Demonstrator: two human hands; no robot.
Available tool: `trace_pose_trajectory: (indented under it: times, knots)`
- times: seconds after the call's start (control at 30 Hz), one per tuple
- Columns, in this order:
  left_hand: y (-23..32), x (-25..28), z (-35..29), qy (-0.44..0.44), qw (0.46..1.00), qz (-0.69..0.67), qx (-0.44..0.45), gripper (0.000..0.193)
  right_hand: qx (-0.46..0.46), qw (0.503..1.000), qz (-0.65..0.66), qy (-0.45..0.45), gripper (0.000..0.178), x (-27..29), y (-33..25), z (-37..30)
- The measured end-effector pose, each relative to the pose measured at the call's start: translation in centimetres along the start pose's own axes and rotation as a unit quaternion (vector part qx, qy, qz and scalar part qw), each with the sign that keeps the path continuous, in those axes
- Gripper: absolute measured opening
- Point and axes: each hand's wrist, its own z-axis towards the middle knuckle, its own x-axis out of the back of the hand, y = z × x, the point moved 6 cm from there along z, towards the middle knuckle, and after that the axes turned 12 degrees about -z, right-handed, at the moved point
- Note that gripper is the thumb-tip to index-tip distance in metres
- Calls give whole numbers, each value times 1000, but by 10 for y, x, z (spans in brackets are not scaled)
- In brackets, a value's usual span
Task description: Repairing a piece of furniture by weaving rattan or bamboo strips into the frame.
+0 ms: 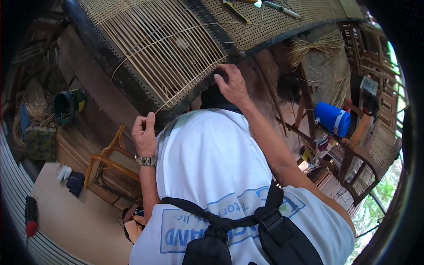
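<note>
A dark wooden frame (176,108) stands before me, strung with parallel pale cane strands (154,48) and a few crosswise ones. Small holes run along its borders. At the frame's near left corner, my left hand (145,134) pinches the end of a thin cane strand (163,106) that runs along the near edge of the weave. My right hand (232,85) rests at the near right corner, fingers curved over the wood and thumb held apart; its fingertips are partly hidden. A finished woven cane panel (260,33) adjoins on the right.
Yellow-handled pliers (236,12) and a slim pointed tool (282,9) lie on the woven panel. A bundle of loose cane (316,48) and a blue jug (332,119) are at right. On the left are a wooden chair (112,163) and a dark green bucket (70,107).
</note>
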Motion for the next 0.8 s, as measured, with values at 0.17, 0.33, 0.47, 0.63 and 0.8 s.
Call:
trace_pose_trajectory:
  times: [0.17,0.33,0.47,0.63,0.8]
  knots:
    - [-2,1,3,1,1000,25,-11,40,68,996,54,-15,41,4,9,14]
    - [-14,4,7,-31,999,-15,-24,39,162,983,-38,-82,41,0,-4,25]
    - [-14,3,8,-37,998,-31,-36,38,155,982,-35,-104,33,-6,1,28]
    - [-20,4,8,-33,998,-42,-42,37,173,979,-34,-100,30,-6,4,32]
    - [-18,4,8,-32,996,-55,-56,35,169,977,25,-126,36,-6,7,24]
